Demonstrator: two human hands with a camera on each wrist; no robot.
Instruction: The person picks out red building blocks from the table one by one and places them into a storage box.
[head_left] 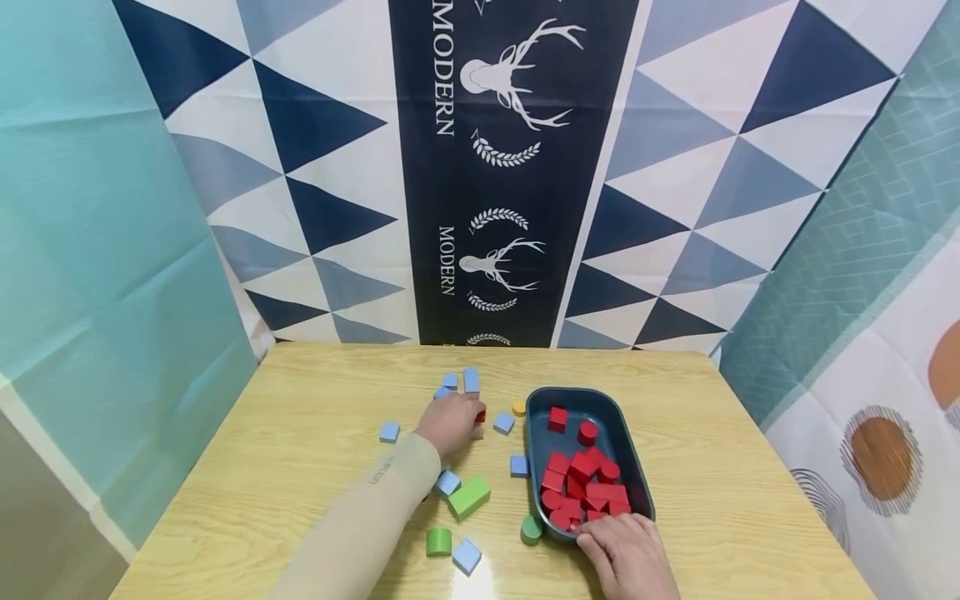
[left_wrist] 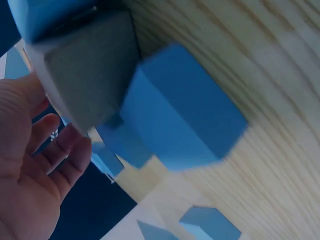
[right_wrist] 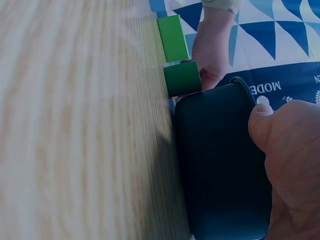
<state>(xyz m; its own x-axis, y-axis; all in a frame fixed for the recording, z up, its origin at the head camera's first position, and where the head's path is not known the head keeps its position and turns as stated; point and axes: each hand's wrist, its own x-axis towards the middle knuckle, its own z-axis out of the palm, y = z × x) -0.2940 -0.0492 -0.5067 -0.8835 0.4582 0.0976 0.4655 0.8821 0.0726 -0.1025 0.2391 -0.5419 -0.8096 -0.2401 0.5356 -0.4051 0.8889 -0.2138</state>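
My left hand (head_left: 452, 423) reaches over the middle of the table, and its fingertips pinch a red block (head_left: 481, 416) that mostly hides behind them. Just beyond stand a tall blue block (head_left: 471, 380) and smaller blue blocks (head_left: 450, 381). In the left wrist view the curled fingers (left_wrist: 70, 155) show beside a grey-faced block (left_wrist: 92, 70) and a blue block (left_wrist: 182, 110); the red block is hidden there. My right hand (head_left: 632, 554) grips the near rim of a dark blue tray (head_left: 534, 425) holding many red blocks (head_left: 581, 467). In the right wrist view its thumb (right_wrist: 261, 122) lies at the rim.
Between the arms lie a green rectangular block (head_left: 469, 498), a green half-round block (head_left: 438, 542), a darker green cylinder (head_left: 531, 530) and blue blocks (head_left: 467, 556). A yellow round piece (head_left: 519, 407) and another blue block (head_left: 519, 466) sit left of the tray. Patterned cloth (head_left: 337, 167) hangs behind the table.
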